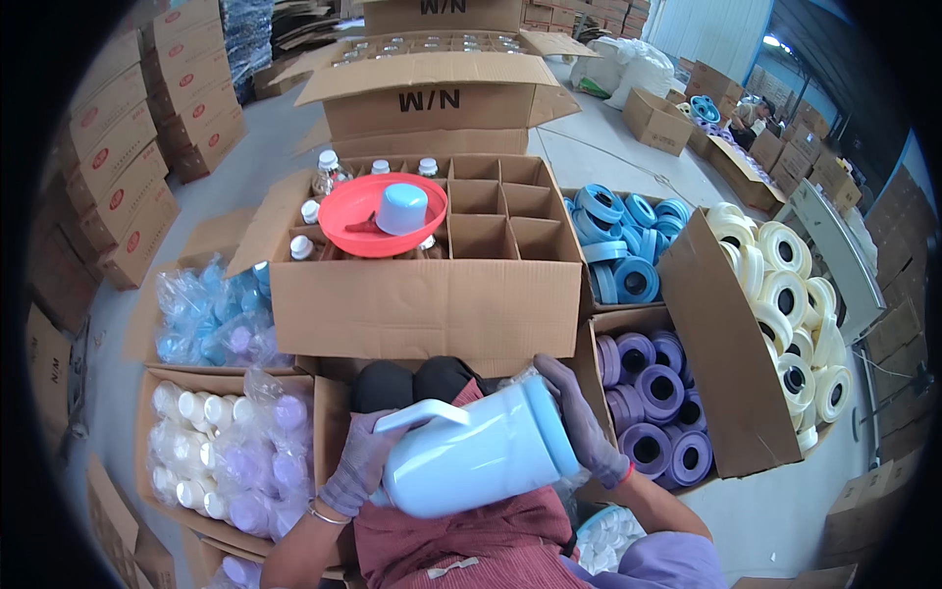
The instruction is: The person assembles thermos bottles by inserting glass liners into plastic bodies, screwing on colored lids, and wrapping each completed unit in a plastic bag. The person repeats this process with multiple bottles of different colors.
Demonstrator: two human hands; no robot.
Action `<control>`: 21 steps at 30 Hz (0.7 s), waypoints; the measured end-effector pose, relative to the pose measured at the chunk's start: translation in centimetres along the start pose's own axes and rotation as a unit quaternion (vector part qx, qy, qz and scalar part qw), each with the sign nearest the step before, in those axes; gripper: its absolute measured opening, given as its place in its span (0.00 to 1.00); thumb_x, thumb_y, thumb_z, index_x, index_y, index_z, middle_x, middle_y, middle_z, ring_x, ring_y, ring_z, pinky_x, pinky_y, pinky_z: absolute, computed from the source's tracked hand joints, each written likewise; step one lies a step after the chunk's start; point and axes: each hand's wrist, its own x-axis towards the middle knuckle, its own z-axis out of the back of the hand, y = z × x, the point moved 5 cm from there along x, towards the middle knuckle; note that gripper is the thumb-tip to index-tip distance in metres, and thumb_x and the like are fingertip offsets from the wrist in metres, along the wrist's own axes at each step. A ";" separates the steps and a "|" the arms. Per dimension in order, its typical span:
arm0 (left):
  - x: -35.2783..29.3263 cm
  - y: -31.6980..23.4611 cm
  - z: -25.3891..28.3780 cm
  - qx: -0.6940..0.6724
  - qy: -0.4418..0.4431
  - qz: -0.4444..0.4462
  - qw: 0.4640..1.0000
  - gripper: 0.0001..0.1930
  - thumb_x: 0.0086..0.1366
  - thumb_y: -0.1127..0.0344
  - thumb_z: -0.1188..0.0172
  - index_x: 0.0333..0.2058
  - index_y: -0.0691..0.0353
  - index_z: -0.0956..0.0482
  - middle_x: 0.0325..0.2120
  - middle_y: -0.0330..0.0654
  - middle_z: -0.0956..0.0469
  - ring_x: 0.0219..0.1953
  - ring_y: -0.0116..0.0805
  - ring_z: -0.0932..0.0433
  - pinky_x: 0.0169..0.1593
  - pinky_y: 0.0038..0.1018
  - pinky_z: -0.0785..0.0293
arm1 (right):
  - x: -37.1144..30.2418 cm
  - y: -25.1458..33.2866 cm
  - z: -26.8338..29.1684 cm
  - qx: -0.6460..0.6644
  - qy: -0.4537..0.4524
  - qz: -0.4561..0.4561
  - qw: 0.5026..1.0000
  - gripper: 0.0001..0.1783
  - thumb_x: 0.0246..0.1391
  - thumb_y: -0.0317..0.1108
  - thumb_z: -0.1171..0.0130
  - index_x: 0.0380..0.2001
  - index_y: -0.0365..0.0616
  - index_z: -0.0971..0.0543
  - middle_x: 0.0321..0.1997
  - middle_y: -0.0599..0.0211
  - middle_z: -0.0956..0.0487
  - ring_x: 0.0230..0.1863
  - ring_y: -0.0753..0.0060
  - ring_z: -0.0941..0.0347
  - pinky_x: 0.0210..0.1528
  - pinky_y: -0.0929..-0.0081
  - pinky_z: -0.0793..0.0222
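Observation:
A glossy light blue thermos jug (466, 461) lies tilted sideways across my lap, its pale handle (422, 414) uppermost. My left hand (359, 461), in a grey-purple glove, grips the end on the left, near the handle's free tip. Around the jug's right end sits a darker blue ring (551, 427). My right hand (586, 417), gloved too, presses against that ring with the fingers pointing up and away from me. Part of a clear plastic bag shows behind the ring. The left fingertips are partly hidden by the jug.
Ahead, a divided carton (422, 309) holds capped bottles, with a red bowl (339, 231) and a blue cup (401, 208) on top. Boxes of blue rings (638, 280), purple rings (650, 393) and cream rings (785, 294) stand right. Bagged white and purple cups (211, 442) are left.

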 end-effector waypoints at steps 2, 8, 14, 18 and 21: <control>-1.1 -0.9 -0.4 0.097 -0.050 -0.158 0.981 0.13 0.61 0.69 0.38 0.43 0.65 0.15 0.41 0.43 0.16 0.45 0.34 0.18 0.54 0.28 0.24 | 2.2 2.3 -0.4 0.066 -0.012 0.028 0.997 0.33 0.71 0.55 0.61 0.66 0.41 0.37 0.64 0.52 0.31 0.64 0.59 0.33 0.68 0.71 0.42; -2.9 -5.8 -2.6 0.419 -0.021 -0.440 0.794 0.14 0.56 0.67 0.36 0.42 0.62 0.15 0.43 0.44 0.16 0.53 0.41 0.21 0.63 0.39 0.33 | 1.3 -6.5 -4.5 0.462 -0.074 -0.464 0.752 0.37 0.67 0.60 0.52 0.61 0.35 0.31 0.59 0.52 0.25 0.57 0.58 0.26 0.63 0.59 0.31; -2.6 -2.9 0.6 0.078 -0.114 -0.196 0.971 0.13 0.62 0.71 0.42 0.43 0.67 0.16 0.40 0.48 0.15 0.48 0.40 0.17 0.56 0.35 0.25 | 6.6 2.4 -2.7 0.043 0.076 0.127 0.988 0.33 0.70 0.57 0.62 0.61 0.39 0.32 0.61 0.54 0.28 0.61 0.56 0.31 0.67 0.65 0.38; -2.1 -7.2 -1.9 0.426 -0.032 -0.455 0.781 0.11 0.56 0.73 0.37 0.39 0.61 0.15 0.41 0.42 0.15 0.51 0.40 0.19 0.63 0.40 0.33 | 4.7 -4.8 -3.3 0.441 0.040 -0.397 0.804 0.36 0.70 0.61 0.61 0.63 0.40 0.33 0.63 0.57 0.30 0.60 0.63 0.29 0.66 0.65 0.38; -0.7 -4.3 2.4 0.065 -0.042 -0.110 0.991 0.15 0.64 0.67 0.43 0.46 0.67 0.17 0.43 0.48 0.16 0.49 0.38 0.18 0.59 0.31 0.28 | 7.1 2.1 -1.5 -0.052 0.033 0.076 0.995 0.35 0.71 0.58 0.63 0.69 0.44 0.39 0.71 0.57 0.39 0.71 0.62 0.44 0.72 0.68 0.49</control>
